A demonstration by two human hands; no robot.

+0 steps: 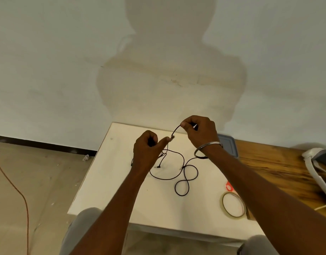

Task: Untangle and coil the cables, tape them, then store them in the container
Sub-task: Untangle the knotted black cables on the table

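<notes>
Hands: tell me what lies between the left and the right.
In the head view, a short curved stretch of black cable runs from the right hand to the left hand.

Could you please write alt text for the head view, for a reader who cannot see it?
Both hands hold a black cable above a white table, the right hand pinching it higher and the left hand gripping it lower. The rest lies in loose loops on the table, a tape roll to their right.
</notes>
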